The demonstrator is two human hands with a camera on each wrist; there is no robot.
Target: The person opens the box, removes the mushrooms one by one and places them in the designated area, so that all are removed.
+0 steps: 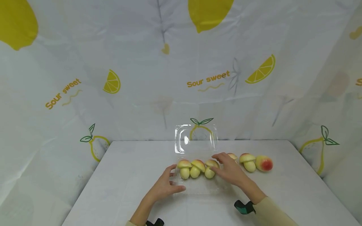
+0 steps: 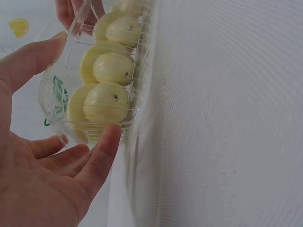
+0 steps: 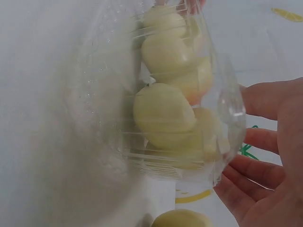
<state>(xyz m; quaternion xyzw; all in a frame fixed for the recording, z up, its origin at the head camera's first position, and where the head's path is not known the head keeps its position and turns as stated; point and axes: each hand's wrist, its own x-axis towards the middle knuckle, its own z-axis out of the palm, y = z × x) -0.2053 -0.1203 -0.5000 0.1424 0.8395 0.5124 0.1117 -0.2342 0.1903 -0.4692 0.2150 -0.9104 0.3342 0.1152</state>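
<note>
Three mushrooms [image 1: 195, 168] already sit in the clear box [image 1: 198, 183]; probably three more [image 1: 255, 162] wait on the bench [image 1: 127, 175]. Left hand [image 1: 167, 185] and right hand [image 1: 230, 171], fingers spread, steady the box

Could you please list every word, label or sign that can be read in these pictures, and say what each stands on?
"Sour sweet": in orange on the backdrop cloth, left of the lemon wedge, at.
"Sour sweet": on the same cloth, at middle right.
Orange letters cut off at the right edge: too little shows to read.
Green marks seen through the clear plastic box: blurred, not readable.
</note>
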